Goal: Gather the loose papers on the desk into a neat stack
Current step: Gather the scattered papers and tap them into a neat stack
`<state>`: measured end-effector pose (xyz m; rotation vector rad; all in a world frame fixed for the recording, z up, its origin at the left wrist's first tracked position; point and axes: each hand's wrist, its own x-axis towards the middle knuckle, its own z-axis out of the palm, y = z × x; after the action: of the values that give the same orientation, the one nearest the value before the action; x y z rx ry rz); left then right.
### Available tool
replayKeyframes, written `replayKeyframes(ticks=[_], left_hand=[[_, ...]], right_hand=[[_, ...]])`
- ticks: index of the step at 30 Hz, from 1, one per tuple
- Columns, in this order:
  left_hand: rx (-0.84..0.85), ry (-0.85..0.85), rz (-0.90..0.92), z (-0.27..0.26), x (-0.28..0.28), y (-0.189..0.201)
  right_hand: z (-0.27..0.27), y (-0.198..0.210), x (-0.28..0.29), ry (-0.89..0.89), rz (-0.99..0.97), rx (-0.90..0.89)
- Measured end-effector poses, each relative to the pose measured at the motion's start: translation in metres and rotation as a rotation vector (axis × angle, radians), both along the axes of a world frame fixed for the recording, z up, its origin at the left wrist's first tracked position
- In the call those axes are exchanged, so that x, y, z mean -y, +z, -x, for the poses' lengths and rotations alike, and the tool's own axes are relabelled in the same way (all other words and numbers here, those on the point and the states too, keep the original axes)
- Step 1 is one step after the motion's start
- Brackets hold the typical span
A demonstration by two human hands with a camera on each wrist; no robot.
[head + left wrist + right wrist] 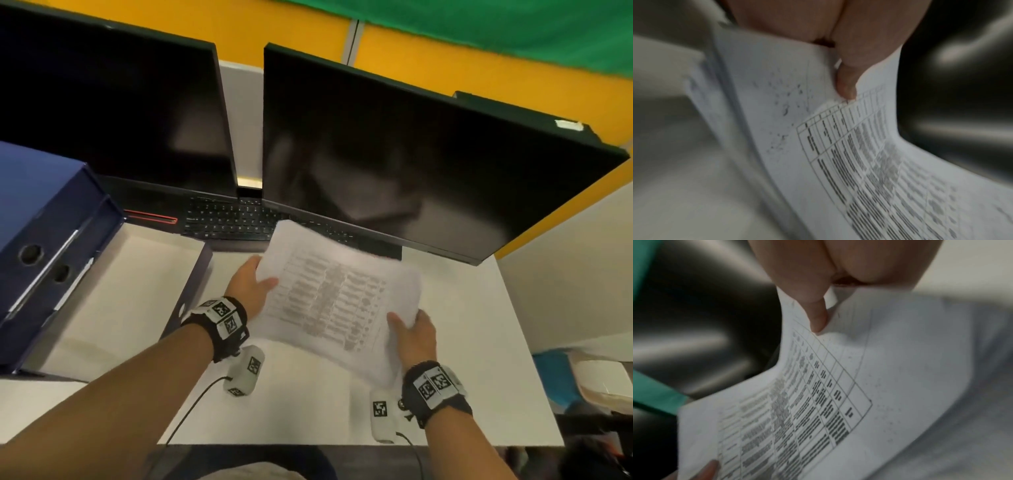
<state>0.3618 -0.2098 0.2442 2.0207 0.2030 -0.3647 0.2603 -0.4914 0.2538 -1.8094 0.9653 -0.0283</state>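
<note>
White desk point(462, 308) below the keyboard point(226, 219); left hand point(250, 284) and right hand point(412, 337) pinch the papers point(335, 294) aloft just before it; sagging sheets could slip sideways.

The papers point(337, 291) were white with a grey-black printed grid; left of them stood a dark blue box point(51, 240), behind them black monitors point(411, 164).

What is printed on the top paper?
A black table grid with text rows on white paper; right wrist view shows it best.
</note>
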Motion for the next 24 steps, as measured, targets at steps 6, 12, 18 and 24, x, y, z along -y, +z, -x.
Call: replayKeyframes(ticks=[6, 12, 18, 24], left_hand=[[0.309, 0.096, 0.287, 0.002, -0.003, 0.061], [0.132, -0.038, 0.078, 0.018, -0.024, 0.039], [0.301, 0.017, 0.199, 0.015, -0.022, 0.062], [0.4, 0.003, 0.116, 0.016, -0.021, 0.071]], right_hand=[[0.002, 0.056, -0.007, -0.088, 0.064, 0.498], [0.021, 0.036, -0.012, -0.041, -0.011, 0.408], [0.016, 0.052, -0.012, 0.004, 0.008, 0.508], [0.011, 0.06, -0.012, 0.19, 0.251, 0.448]])
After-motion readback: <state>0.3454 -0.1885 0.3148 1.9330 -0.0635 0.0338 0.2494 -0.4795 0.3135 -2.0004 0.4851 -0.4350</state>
